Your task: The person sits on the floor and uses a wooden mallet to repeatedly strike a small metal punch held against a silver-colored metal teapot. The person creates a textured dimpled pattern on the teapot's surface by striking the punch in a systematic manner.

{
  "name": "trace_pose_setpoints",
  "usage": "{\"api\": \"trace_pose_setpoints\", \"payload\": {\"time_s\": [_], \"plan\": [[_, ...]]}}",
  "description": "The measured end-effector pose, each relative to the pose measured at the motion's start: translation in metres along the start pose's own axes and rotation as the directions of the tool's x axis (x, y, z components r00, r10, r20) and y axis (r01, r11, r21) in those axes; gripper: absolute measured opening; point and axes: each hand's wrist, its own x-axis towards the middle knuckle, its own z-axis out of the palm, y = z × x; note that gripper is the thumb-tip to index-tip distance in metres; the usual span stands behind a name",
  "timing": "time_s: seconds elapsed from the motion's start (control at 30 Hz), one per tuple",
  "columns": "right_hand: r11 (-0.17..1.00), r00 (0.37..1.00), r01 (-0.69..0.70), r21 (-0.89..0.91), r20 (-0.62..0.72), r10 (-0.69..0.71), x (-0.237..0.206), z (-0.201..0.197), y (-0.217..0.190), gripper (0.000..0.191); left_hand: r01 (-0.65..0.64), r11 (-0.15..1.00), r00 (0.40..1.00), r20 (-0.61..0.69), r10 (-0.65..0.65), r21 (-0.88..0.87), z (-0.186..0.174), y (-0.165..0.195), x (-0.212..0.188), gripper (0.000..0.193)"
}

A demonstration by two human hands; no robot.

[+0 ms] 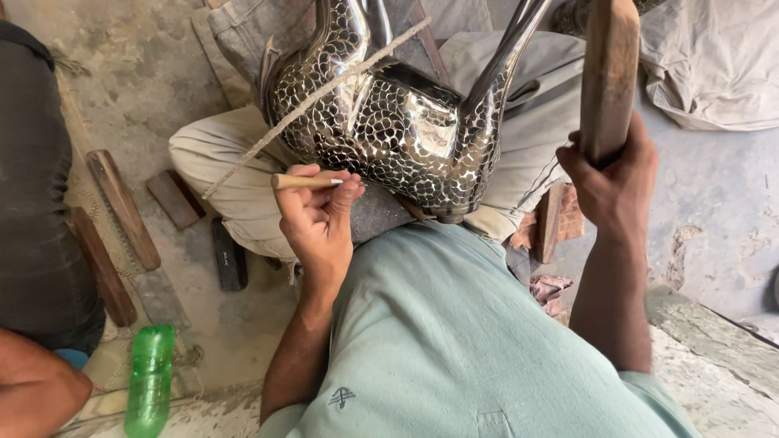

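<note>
A shiny metal animal figure [389, 122] with a scale pattern lies across my lap, legs pointing up. A rope [316, 93] runs diagonally over it. My left hand [318, 212] grips a thin metal chisel [302, 182], its tip set against the figure's lower flank. My right hand [610, 177] is raised to the right of the figure and grips a wooden mallet [608, 73] held upright, apart from the chisel.
Wooden sticks [122, 207] and dark blocks [230, 255] lie on the concrete floor at left. A green plastic bottle [149, 380] lies at lower left beside another person's arm [36, 389]. A pale cloth [714, 65] sits at upper right.
</note>
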Motion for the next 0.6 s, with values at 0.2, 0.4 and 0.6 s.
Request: {"api": "trace_pose_setpoints", "payload": {"time_s": [0.2, 0.4, 0.6], "plan": [[0.997, 0.997, -0.071, 0.017, -0.024, 0.072, -0.006, -0.008, 0.033, 0.043, -0.168, 0.981, 0.981, 0.113, 0.156, 0.102, 0.035, -0.011, 0.020, 0.024], [0.949, 0.969, 0.245, -0.197, 0.021, -0.245, 0.017, -0.011, -0.010, 0.039, -0.200, 0.936, 0.972, 0.179, 0.152, 0.291, 0.062, -0.007, 0.031, 0.019], [0.413, 0.781, 0.568, -0.712, 0.307, -0.544, 0.046, -0.013, -0.097, 0.046, -0.256, 0.888, 0.965, 0.157, 0.210, 0.383, 0.067, 0.006, 0.030, 0.015]]}}
